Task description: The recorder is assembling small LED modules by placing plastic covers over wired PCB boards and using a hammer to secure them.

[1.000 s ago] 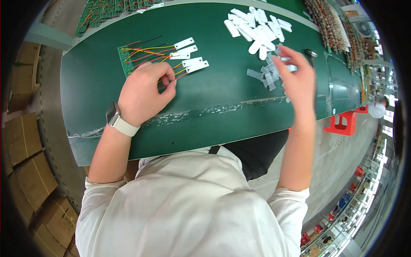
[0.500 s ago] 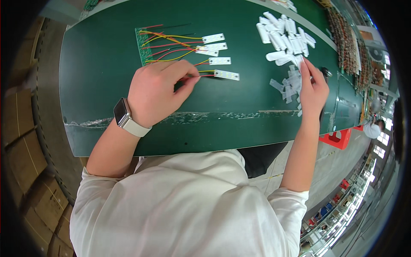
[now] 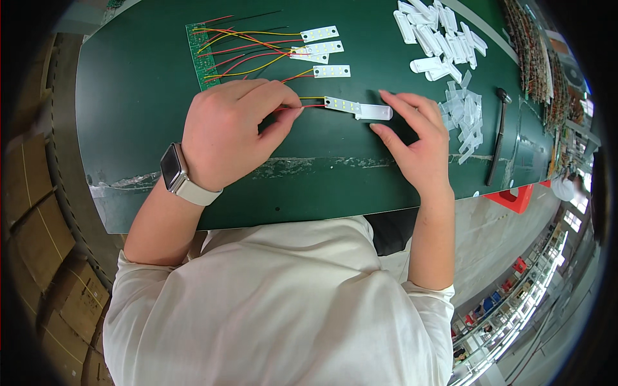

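Observation:
My left hand [image 3: 235,132] rests on the green table [image 3: 129,116] and pinches the red and yellow wires [image 3: 308,101] of a small white LED strip [image 3: 340,104]. A translucent white cover [image 3: 375,112] sits over the strip's right end. My right hand [image 3: 418,145] has its fingers spread, with index finger and thumb on either side of the cover and a small gap to it. The wires run back to a narrow green circuit board [image 3: 196,55], which also feeds three more strips [image 3: 325,48] farther up the table.
A heap of white covers [image 3: 444,38] lies at the far right, with a pile of clear plastic pieces [image 3: 465,116] below it. A black tool [image 3: 499,138] lies beside them. Cardboard boxes [image 3: 32,219] stand on the floor at left, and a red bin [image 3: 515,196] sits beyond the table's right edge.
My right hand came from the clear pieces at the right to the strip by my left hand. The cover now sits on the strip's end. The view moved closer.

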